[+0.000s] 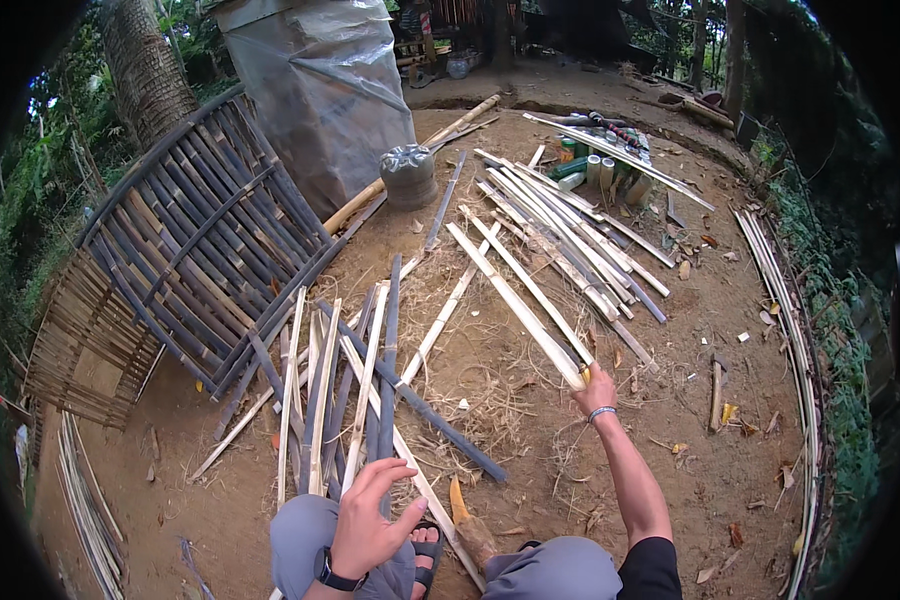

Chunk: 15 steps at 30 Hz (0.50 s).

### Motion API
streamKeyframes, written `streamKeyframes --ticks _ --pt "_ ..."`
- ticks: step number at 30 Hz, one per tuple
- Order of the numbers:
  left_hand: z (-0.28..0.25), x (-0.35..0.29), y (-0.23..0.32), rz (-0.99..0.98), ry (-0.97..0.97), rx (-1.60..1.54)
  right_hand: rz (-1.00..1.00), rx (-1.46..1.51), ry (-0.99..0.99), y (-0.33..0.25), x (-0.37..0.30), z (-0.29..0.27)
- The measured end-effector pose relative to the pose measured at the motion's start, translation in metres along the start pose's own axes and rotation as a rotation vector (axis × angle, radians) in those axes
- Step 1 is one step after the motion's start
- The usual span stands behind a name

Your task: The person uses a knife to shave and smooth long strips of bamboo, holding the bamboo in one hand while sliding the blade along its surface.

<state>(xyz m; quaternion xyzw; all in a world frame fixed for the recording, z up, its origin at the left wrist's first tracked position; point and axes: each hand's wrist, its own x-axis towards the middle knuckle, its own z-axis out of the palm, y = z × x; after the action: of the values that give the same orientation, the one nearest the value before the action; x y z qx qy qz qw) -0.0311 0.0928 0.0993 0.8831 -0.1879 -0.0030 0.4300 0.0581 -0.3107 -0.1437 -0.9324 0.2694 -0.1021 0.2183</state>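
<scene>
Handling split strips, probably picking one out, is the step we judge to be in hand. Head view: our right hand [597, 393] is at the near end of a long pale strip [515, 308], which runs forward and to the left over the dirt ground [660, 450]. The right fingers are curled closed about that end. A second pale strip [530, 288] lies just beside it and converges on the same grip; we cannot tell whether the fingers have hold of both. A small yellow patch shows at the grip, unidentified.

Next move, our estimate: it calls for raising the near end and bringing it back toward the knees, where the left hand could steady it. The far end lies close to the pale strip pile [570, 235], so a sideways swing might snag.

Pose: we note the right arm reaching forward, nearly straight, from the lower right, with a bracelet [600, 411] at the wrist. Our left hand [370, 525] is raised by the left knee [300, 535], fingers loosely spread, thumb well apart, nothing visible in its hold. Beyond its fingertips lie mixed dark and pale strips [389, 360]; contact with them, we cannot tell. A watch [332, 570] sits on that wrist.
</scene>
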Motion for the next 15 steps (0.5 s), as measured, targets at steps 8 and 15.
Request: streamKeyframes --ticks 8,15 --pt "0.0 -0.018 0.008 0.122 0.0 -0.018 -0.193 -0.048 0.209 -0.065 -0.058 -0.181" --pt "0.048 -0.027 0.018 0.175 -0.06 0.114 -0.412 -0.079 0.262 -0.165 -0.159 -0.31"
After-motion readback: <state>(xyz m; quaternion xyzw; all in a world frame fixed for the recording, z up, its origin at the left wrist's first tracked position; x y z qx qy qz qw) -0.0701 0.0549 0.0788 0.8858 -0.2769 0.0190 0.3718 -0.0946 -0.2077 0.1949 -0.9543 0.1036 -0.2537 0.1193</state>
